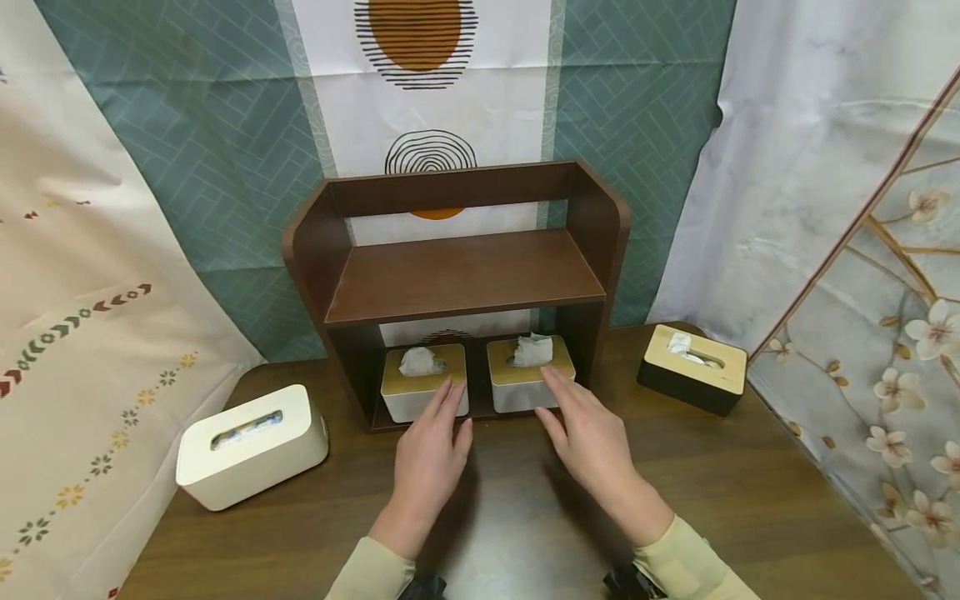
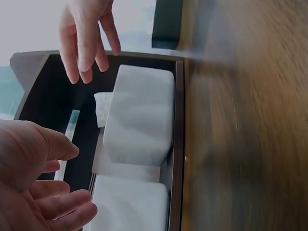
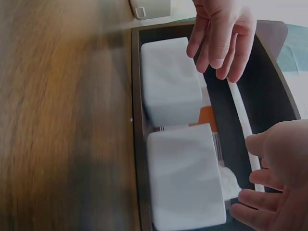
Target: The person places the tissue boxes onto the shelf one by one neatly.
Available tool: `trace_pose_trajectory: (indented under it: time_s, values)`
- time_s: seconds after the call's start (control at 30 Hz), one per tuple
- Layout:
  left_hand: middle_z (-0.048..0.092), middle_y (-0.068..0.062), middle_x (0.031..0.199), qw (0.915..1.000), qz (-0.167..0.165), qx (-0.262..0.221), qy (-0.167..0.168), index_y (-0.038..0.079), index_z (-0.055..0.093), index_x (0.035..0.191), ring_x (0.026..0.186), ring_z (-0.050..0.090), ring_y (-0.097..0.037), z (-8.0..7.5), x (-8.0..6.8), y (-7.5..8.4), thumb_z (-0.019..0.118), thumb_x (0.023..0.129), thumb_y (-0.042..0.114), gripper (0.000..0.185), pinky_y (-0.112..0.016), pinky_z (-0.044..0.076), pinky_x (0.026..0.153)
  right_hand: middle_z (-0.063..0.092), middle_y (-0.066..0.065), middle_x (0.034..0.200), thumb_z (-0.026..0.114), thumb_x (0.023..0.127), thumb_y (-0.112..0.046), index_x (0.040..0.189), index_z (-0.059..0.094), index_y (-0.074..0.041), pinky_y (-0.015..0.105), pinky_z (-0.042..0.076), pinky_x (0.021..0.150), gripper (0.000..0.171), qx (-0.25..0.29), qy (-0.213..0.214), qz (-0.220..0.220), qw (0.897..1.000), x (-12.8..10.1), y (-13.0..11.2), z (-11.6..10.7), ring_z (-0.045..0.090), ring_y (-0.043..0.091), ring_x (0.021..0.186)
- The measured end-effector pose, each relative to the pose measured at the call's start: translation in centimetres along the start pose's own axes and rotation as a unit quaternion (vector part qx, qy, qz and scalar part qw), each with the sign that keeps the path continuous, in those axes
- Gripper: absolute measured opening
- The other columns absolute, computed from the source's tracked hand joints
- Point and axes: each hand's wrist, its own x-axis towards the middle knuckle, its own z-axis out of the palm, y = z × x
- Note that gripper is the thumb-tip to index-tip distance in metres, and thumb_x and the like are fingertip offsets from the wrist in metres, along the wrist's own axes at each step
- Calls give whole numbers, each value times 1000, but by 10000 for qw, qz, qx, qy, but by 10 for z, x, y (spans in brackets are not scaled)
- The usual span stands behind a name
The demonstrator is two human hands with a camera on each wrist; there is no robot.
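Two white tissue boxes with wood-coloured lids stand side by side in the lower bay of a brown shelf (image 1: 465,275). The left box (image 1: 408,406) and the right box (image 1: 525,397) each have a tissue poking out of the top slot. My left hand (image 1: 429,458) is held before the left box, fingers extended toward it. Before the right box is my right hand (image 1: 592,437), its fingers loosely straight and thumb apart. Both wrist views show the left hand (image 2: 38,178) and right hand (image 3: 279,178) holding nothing; whether fingertips touch the boxes I cannot tell.
A cream tissue box (image 1: 255,454) sits on the wooden table (image 1: 517,517) to the left of the shelf. On the right is a black tissue box with a wood-coloured lid (image 1: 693,371). Patterned cloths (image 1: 217,150) hang behind and at both sides.
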Motion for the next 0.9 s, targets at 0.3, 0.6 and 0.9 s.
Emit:
trace_pose_trajectory:
  time_s: [0.3,0.6,0.9]
  values:
    - [64,-18,154,9998,-145,130,-8,7,67,151,118,75,-43,-16,-5,-12,85,98,13,56,-60,63,82,64,9,157,85,101,-26,158,62,-9,57,62,96,63,68,11,-284,9996,6,-18,8,66,32,138]
    - [64,-20,153,9993,-231,304,24,6,67,151,127,69,-45,-32,-8,-22,85,98,14,56,-62,61,92,64,7,157,85,101,-25,156,63,-10,57,62,94,62,159,-14,-411,9990,7,-33,15,67,32,137]
    - [63,-21,153,9987,-391,323,90,4,66,152,132,66,-45,-48,-10,-36,85,98,10,57,-62,60,95,66,7,155,87,99,-26,154,65,-11,54,60,101,61,193,-15,-570,9982,8,-46,23,66,29,138]
